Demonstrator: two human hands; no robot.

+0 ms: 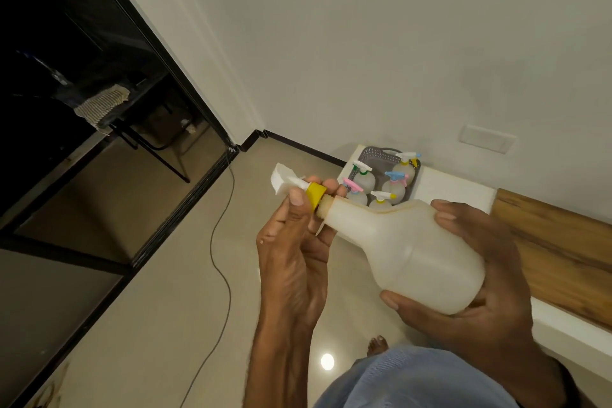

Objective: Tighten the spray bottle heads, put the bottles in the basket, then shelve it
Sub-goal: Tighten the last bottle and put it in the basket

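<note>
Head view: spray bottle, held tilted just in front of the basket, nozzle end pointing up-left. Right hand grips its base; left hand pinches the yellow collar. Five bottles stand inside the basket.

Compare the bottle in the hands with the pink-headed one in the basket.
The held bottle lies nearly sideways; the pink bottle stands upright. The held bottle is gripped by the left hand at its collar and the right hand round its body; the pink bottle sits untouched in the basket. The held bottle's collar is yellow, the pink bottle's pink. Both have cloudy white bodies.
</note>
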